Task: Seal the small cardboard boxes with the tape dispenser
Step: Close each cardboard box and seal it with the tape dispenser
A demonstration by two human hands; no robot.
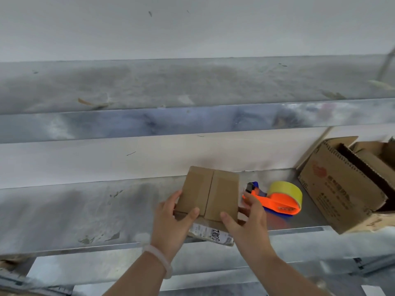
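Note:
A small brown cardboard box [210, 192] with its two top flaps closed sits on a metal shelf [85, 210]. My left hand [171, 223] grips its near left corner, thumb on the top flap. My right hand [248, 223] holds its right side, thumb on top and fingers around the right edge. Under the box lies a flatter package with a printed label [211, 232] that overhangs the shelf's front edge. An orange and blue tape dispenser [277, 200] with a yellow tape roll [286, 190] lies on the shelf just right of my right hand.
A large open cardboard carton [342, 184] with red print stands at the shelf's right end, close to the dispenser. Another metal shelf [192, 120] runs above, with paper scraps on it. A white wall lies behind. The shelf's left part bears only stains.

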